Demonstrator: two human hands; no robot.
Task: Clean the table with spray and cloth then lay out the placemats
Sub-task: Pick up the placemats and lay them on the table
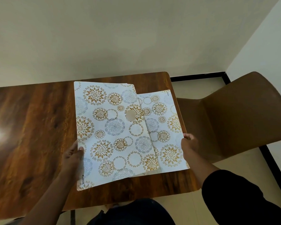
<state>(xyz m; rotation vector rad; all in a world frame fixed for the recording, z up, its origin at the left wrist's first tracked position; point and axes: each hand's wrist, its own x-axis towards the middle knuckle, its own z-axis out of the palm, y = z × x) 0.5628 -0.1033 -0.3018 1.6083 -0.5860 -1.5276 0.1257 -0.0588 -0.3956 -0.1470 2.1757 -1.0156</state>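
We see the left hand pinching the upper placemat by its near edge, while the right hand grips the lower placemat at its right edge. Beneath both hands lies the glossy wooden table; right of the right hand stands a brown chair, beyond it a pale wall.

Both arms reach forward from the lower edge of the view. The left hand comes up from the lower left on a bare forearm, its thumb laid on top of the left edge of the white placemat printed with gold and blue floral circles, fingers hidden beneath it. The right hand, on an arm in a black sleeve, pinches the right edge of a second, matching placemat, knuckles upward.
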